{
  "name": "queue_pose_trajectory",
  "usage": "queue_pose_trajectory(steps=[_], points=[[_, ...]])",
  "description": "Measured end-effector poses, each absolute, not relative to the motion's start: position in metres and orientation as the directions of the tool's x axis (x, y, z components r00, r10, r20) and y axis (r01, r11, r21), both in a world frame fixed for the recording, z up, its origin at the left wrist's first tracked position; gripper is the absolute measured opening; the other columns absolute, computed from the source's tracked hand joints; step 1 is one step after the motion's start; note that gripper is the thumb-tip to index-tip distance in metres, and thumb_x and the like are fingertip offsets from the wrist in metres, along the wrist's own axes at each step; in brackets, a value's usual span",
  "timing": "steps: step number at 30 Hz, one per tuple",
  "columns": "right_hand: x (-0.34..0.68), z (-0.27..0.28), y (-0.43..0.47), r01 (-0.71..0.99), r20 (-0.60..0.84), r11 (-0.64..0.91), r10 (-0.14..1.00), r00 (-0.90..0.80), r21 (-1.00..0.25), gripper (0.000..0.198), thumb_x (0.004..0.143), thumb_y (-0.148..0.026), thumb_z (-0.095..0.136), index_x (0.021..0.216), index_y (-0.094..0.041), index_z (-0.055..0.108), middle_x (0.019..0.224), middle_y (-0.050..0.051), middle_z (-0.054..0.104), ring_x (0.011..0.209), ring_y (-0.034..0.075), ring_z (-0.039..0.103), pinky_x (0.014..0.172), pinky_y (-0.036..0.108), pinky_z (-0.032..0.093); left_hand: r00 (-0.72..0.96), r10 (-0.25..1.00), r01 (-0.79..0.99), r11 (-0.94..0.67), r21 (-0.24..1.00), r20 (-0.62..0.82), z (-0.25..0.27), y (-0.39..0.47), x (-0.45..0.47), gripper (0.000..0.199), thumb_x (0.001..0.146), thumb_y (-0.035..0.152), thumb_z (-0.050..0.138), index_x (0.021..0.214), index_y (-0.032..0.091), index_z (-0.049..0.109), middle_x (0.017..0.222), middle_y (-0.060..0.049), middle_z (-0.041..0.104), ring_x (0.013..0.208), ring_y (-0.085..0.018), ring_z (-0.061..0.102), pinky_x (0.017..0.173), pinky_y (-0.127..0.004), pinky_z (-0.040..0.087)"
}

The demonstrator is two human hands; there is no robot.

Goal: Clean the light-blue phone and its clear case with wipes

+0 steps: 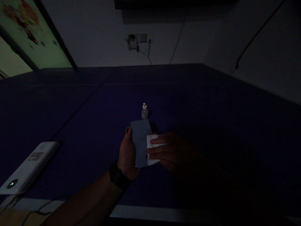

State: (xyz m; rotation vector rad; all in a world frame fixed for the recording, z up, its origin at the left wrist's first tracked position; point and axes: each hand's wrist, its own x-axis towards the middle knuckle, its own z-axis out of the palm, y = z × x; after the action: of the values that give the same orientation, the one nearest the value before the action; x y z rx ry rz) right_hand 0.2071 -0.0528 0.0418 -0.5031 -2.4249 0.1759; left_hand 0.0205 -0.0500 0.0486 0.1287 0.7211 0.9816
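Note:
My left hand (127, 157) is closed around a smartphone (139, 135), its thumb along the left edge. The phone's screen is dark and faces up toward me. With the fingers of my right hand (168, 150) I press a folded white wipe (150, 160) against the right side of the screen. The wipe is partly covered by those fingers. Just beyond the phone's top edge stands a small clear dropper bottle (144, 113) with a white cap, upright and apart from both hands.
The room is dim. A long white device (30, 166) lies at the left on the dark blue tabletop (188, 103), with cables (39, 210) near its lower end. Wall sockets (143, 38) with plugged-in cords are on the far wall. A glass panel (47, 40) stands at far left.

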Motion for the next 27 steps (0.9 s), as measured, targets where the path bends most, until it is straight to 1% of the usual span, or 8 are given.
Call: queue_pose_trajectory(steps=[5, 10, 12, 16, 19, 22, 24, 27], points=[[0.207, 0.038, -0.046, 0.481, 0.66, 0.864, 0.449, -0.602, -0.149, 0.033, 0.099, -0.014, 0.046, 0.122, -0.018, 0.069, 0.126, 0.007, 0.074, 0.125, 0.02, 0.064, 0.104, 0.041, 0.052, 0.336, 0.839, -0.755, 0.511, 0.411, -0.427, 0.047, -0.052, 0.02, 0.056, 0.102, 0.053, 0.039, 0.127, 0.008, 0.064, 0.091, -0.011, 0.072, 0.071, -0.019, 0.066, 0.07, -0.031, 0.052], [0.199, 0.04, -0.047, 0.377, 0.619, 0.918, 0.368, -0.694, -0.123, 0.028, 0.1, -0.019, 0.05, 0.118, -0.016, 0.071, 0.125, 0.003, 0.075, 0.126, 0.02, 0.063, 0.109, 0.039, 0.05, 0.384, 0.813, -0.727, 0.558, 0.401, -0.436, 0.038, -0.051, 0.017, 0.057, 0.1, 0.054, 0.042, 0.126, 0.009, 0.065, 0.081, -0.008, 0.07, 0.06, -0.016, 0.062, 0.06, -0.028, 0.049], [0.204, 0.041, -0.045, 0.353, 0.624, 0.928, 0.348, -0.699, -0.122, 0.026, 0.1, -0.019, 0.05, 0.115, -0.018, 0.072, 0.119, 0.0, 0.077, 0.127, 0.02, 0.063, 0.111, 0.038, 0.049, 0.381, 0.821, -0.72, 0.552, 0.422, -0.425, 0.038, -0.051, 0.018, 0.059, 0.1, 0.055, 0.042, 0.128, 0.009, 0.064, 0.083, -0.009, 0.071, 0.06, -0.018, 0.063, 0.06, -0.029, 0.05], [0.211, 0.04, -0.041, 0.489, 0.632, 0.87, 0.416, -0.654, -0.066, 0.03, 0.099, -0.017, 0.051, 0.122, -0.02, 0.07, 0.126, 0.003, 0.075, 0.132, 0.023, 0.059, 0.111, 0.043, 0.048, 0.345, 0.837, -0.729, 0.523, 0.441, -0.424, 0.042, -0.051, 0.02, 0.058, 0.102, 0.054, 0.039, 0.132, 0.01, 0.062, 0.093, -0.011, 0.073, 0.072, -0.02, 0.068, 0.069, -0.032, 0.054], [0.206, 0.039, -0.042, 0.482, 0.572, 0.875, 0.423, -0.703, -0.055, 0.034, 0.097, -0.018, 0.054, 0.129, -0.016, 0.067, 0.135, 0.008, 0.069, 0.136, 0.023, 0.055, 0.111, 0.042, 0.048, 0.335, 0.825, -0.735, 0.531, 0.421, -0.455, 0.041, -0.051, 0.02, 0.056, 0.102, 0.053, 0.04, 0.128, 0.01, 0.063, 0.088, -0.009, 0.073, 0.069, -0.018, 0.068, 0.066, -0.029, 0.053], [0.205, 0.038, -0.044, 0.42, 0.573, 0.904, 0.385, -0.724, -0.078, 0.032, 0.097, -0.018, 0.054, 0.125, -0.02, 0.07, 0.128, 0.004, 0.074, 0.136, 0.021, 0.055, 0.113, 0.043, 0.046, 0.37, 0.817, -0.724, 0.552, 0.413, -0.443, 0.038, -0.051, 0.02, 0.056, 0.101, 0.054, 0.041, 0.126, 0.009, 0.064, 0.084, -0.009, 0.072, 0.063, -0.017, 0.065, 0.06, -0.028, 0.051], [0.207, 0.039, -0.044, 0.465, 0.598, 0.883, 0.41, -0.688, -0.07, 0.032, 0.098, -0.018, 0.052, 0.122, -0.022, 0.071, 0.123, 0.001, 0.076, 0.134, 0.022, 0.056, 0.115, 0.044, 0.044, 0.387, 0.826, -0.72, 0.548, 0.425, -0.409, 0.037, -0.052, 0.021, 0.057, 0.101, 0.054, 0.04, 0.128, 0.01, 0.063, 0.086, -0.01, 0.072, 0.065, -0.018, 0.066, 0.062, -0.029, 0.052], [0.208, 0.039, -0.042, 0.561, 0.6, 0.827, 0.47, -0.648, -0.042, 0.034, 0.097, -0.016, 0.053, 0.126, -0.022, 0.069, 0.13, 0.004, 0.072, 0.134, 0.024, 0.057, 0.113, 0.046, 0.046, 0.396, 0.842, -0.728, 0.531, 0.434, -0.365, 0.038, -0.054, 0.02, 0.055, 0.101, 0.054, 0.041, 0.132, 0.012, 0.061, 0.095, -0.011, 0.073, 0.074, -0.02, 0.069, 0.069, -0.032, 0.054]])
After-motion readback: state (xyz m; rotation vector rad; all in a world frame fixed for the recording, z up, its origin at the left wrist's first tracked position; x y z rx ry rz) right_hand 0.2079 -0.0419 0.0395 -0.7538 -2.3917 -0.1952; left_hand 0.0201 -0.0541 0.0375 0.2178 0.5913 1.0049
